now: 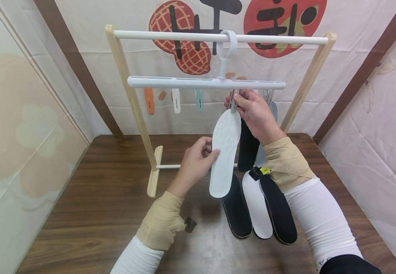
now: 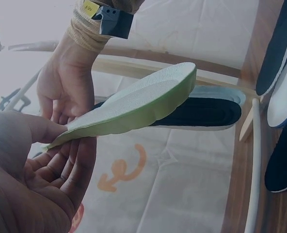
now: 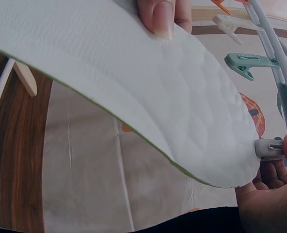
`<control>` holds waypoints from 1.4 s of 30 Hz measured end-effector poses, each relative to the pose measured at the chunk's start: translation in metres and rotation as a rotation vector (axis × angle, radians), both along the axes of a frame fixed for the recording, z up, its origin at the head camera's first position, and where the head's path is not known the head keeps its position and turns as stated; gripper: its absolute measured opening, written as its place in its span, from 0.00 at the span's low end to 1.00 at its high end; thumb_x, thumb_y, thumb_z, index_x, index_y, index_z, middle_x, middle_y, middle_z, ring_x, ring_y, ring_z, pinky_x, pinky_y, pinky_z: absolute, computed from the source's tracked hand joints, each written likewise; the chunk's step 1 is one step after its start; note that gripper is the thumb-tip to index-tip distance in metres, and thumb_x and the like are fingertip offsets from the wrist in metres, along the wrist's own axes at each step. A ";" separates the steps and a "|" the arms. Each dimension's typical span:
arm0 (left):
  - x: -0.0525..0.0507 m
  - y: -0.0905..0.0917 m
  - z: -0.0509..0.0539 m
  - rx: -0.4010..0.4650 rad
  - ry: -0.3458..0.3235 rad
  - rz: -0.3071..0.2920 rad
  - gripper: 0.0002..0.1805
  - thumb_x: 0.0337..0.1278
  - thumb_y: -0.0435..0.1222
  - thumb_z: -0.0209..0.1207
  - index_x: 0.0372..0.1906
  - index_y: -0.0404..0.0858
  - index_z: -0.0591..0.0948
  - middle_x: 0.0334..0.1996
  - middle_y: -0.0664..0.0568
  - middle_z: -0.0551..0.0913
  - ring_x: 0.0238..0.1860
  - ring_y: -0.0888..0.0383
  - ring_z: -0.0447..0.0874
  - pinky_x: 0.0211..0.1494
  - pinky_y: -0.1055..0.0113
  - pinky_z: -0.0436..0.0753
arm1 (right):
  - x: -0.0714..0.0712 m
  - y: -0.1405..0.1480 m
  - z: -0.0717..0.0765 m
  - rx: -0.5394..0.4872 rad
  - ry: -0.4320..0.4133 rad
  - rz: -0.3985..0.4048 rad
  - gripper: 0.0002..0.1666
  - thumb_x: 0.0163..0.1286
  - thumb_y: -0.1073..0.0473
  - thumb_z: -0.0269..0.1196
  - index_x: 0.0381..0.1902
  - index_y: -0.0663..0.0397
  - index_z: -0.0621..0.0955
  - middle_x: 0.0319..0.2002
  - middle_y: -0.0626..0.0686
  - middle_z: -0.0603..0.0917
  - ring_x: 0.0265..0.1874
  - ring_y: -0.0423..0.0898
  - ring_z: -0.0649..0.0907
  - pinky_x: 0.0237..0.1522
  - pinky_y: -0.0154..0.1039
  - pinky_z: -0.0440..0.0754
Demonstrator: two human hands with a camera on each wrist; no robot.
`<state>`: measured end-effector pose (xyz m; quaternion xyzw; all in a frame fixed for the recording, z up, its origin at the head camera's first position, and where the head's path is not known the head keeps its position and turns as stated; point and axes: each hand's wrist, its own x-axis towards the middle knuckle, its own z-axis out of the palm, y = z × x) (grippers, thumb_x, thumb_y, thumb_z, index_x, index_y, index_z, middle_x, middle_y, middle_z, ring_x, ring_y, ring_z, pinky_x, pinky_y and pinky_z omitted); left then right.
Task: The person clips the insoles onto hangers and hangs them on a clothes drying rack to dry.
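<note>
A white insole (image 1: 224, 160) hangs toe up below the pale hanger (image 1: 184, 82), its top end in a grey clip (image 1: 233, 102). My right hand (image 1: 257, 114) pinches that clip between thumb and fingers. With thumb and curled fingers, my left hand (image 1: 198, 160) grips the insole's left edge. In the left wrist view the insole (image 2: 143, 99) shows its green side edge. The right wrist view has the clip (image 3: 267, 148) at the insole's dimpled tip. Behind my right hand hang a black insole (image 1: 247, 146) and a greyish one, both partly hidden.
A wooden stand (image 1: 122, 68) with a white rail (image 1: 170, 36) carries the hanger. Orange (image 1: 149, 101), white (image 1: 176, 101) and teal (image 1: 198, 99) clips hang at its left. Two black insoles (image 1: 281, 213) and a white one (image 1: 257, 205) lie on the brown table (image 1: 91, 213).
</note>
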<state>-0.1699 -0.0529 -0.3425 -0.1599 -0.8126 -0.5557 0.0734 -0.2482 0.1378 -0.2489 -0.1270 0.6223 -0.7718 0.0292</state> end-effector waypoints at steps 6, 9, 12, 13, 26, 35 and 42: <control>0.000 0.000 0.000 0.011 -0.003 -0.008 0.16 0.69 0.36 0.61 0.57 0.35 0.78 0.38 0.47 0.85 0.37 0.54 0.82 0.39 0.63 0.81 | 0.000 0.000 0.000 0.005 0.004 -0.002 0.20 0.79 0.59 0.54 0.65 0.59 0.71 0.49 0.55 0.79 0.53 0.48 0.80 0.70 0.44 0.69; 0.000 0.000 0.000 0.011 -0.004 -0.006 0.15 0.69 0.36 0.61 0.56 0.36 0.78 0.38 0.47 0.85 0.37 0.54 0.81 0.39 0.64 0.81 | 0.000 0.000 -0.001 0.002 0.008 -0.005 0.20 0.79 0.59 0.54 0.64 0.59 0.71 0.48 0.55 0.80 0.53 0.48 0.80 0.71 0.45 0.68; 0.000 0.001 0.001 0.013 -0.003 -0.003 0.15 0.70 0.36 0.61 0.56 0.36 0.78 0.38 0.47 0.85 0.37 0.54 0.81 0.38 0.64 0.81 | 0.000 0.000 -0.002 0.002 0.013 -0.007 0.19 0.79 0.59 0.54 0.64 0.58 0.72 0.47 0.54 0.80 0.53 0.49 0.81 0.71 0.46 0.67; 0.000 0.001 0.001 0.014 -0.003 -0.002 0.14 0.70 0.36 0.61 0.56 0.36 0.78 0.38 0.47 0.85 0.37 0.54 0.81 0.38 0.64 0.81 | 0.000 0.000 -0.002 0.003 0.015 -0.007 0.19 0.79 0.59 0.54 0.63 0.58 0.72 0.47 0.54 0.80 0.53 0.49 0.81 0.71 0.46 0.67; -0.002 0.002 0.002 0.016 0.006 0.010 0.15 0.69 0.36 0.61 0.56 0.36 0.78 0.38 0.47 0.86 0.37 0.54 0.82 0.37 0.65 0.80 | 0.000 0.000 -0.002 0.020 0.010 -0.006 0.22 0.79 0.59 0.54 0.67 0.59 0.70 0.50 0.55 0.78 0.54 0.49 0.79 0.71 0.45 0.68; -0.004 0.003 0.002 0.020 0.032 0.018 0.15 0.68 0.35 0.62 0.55 0.34 0.78 0.36 0.46 0.86 0.36 0.54 0.81 0.37 0.65 0.79 | -0.002 0.001 -0.003 0.035 0.010 -0.005 0.21 0.80 0.57 0.53 0.65 0.59 0.71 0.49 0.53 0.78 0.54 0.47 0.79 0.69 0.43 0.69; -0.004 0.003 0.003 0.017 0.024 0.023 0.15 0.68 0.35 0.61 0.55 0.35 0.78 0.37 0.46 0.86 0.38 0.53 0.82 0.39 0.64 0.79 | -0.001 0.000 -0.002 0.043 0.007 -0.016 0.21 0.80 0.57 0.53 0.65 0.59 0.72 0.50 0.54 0.78 0.54 0.48 0.78 0.68 0.43 0.70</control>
